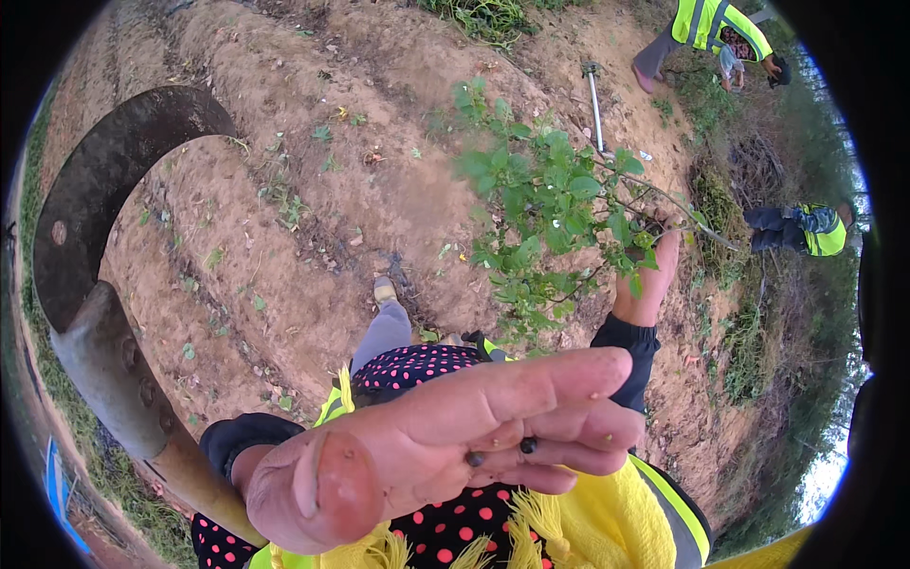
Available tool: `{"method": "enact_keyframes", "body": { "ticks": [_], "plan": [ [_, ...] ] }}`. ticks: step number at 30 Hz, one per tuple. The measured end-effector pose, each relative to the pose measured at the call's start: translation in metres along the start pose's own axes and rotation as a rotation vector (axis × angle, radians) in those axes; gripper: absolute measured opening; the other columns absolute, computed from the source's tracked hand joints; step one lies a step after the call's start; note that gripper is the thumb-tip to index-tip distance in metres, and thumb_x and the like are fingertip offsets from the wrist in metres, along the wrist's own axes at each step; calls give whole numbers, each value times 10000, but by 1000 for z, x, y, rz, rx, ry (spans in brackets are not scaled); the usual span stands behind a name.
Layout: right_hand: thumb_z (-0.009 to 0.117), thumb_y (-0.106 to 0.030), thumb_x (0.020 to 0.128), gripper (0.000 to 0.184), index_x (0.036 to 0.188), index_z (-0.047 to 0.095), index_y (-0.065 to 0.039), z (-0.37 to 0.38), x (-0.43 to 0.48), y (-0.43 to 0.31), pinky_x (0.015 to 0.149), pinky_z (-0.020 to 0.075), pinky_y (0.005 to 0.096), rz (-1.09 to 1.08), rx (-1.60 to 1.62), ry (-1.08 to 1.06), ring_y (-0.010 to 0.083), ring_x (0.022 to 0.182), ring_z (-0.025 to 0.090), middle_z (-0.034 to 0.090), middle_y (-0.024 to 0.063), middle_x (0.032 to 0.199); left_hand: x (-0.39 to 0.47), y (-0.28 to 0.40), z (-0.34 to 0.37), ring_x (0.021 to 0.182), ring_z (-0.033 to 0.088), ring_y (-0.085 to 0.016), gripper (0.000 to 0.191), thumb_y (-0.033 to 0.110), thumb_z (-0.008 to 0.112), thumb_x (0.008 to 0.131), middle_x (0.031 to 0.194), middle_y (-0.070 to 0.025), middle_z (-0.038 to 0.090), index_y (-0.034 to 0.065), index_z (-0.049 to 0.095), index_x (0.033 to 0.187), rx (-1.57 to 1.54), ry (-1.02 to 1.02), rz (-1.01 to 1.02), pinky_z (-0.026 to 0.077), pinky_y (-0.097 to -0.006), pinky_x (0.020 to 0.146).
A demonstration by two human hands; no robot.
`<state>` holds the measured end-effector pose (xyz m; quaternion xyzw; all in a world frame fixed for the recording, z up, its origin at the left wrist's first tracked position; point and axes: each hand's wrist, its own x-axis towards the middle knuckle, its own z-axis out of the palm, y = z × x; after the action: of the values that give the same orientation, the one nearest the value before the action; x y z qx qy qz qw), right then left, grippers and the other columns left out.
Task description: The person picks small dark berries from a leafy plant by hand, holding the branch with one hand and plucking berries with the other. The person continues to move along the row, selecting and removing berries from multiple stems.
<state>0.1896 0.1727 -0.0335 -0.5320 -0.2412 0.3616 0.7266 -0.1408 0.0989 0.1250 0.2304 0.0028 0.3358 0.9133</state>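
Close to the camera, my left hand is turned palm up, its fingers loosely curled, with small dark round berries resting on it. A sickle with a broad curved blade, riveted metal socket and wooden handle stands at the left; the handle's lower end passes behind my left wrist, and how it is held is hidden. Farther off at the right, my right hand is closed around the stem of a leafy green plant with small white flowers. Leaves partly cover those fingers.
Bare soil with scattered leaves lies around my foot. A long-handled tool lies beyond the plant. Two people in hi-vis vests are at the upper right and right. Cut vines lie at the top, brush at right.
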Motion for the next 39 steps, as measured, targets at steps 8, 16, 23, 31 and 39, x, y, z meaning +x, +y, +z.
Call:
{"method": "enact_keyframes", "body": {
  "ticks": [8,16,23,31,39],
  "plan": [
    [550,-401,947,427,1191,553,-51,-8,7,-5,812,488,346,73,257,-59,202,966,581,609,65,1098,-5,10,-58,1303,404,-269,607,465,444,954,1339,-184,481,-42,470,1289,918,483,180,278,-387,1080],
    [477,-302,991,315,1172,546,-53,-43,35,16,831,496,367,139,355,-143,214,974,597,607,85,1133,-2,-2,-81,1117,517,-143,329,254,563,946,1184,-75,579,-4,580,1150,922,734,251,371,-289,978],
    [484,-322,981,352,1206,532,-56,-33,25,12,841,506,380,184,472,-263,233,986,599,604,103,1143,-2,-10,-100,985,562,-112,270,232,568,949,1014,-49,633,-8,614,1065,914,740,219,416,-259,903],
    [484,-366,977,387,1187,551,-48,-8,5,-7,831,518,400,340,580,-372,262,950,618,621,112,1120,-3,-20,-135,857,563,-77,243,212,571,953,892,-31,648,-22,637,954,999,767,193,446,-245,803],
    [492,-349,973,371,1178,560,-48,9,2,0,828,517,394,447,638,-446,263,954,616,622,113,1123,-1,-25,-150,800,547,-52,228,201,590,944,880,-5,641,-21,639,953,953,761,205,442,-214,736]
  ]
}}
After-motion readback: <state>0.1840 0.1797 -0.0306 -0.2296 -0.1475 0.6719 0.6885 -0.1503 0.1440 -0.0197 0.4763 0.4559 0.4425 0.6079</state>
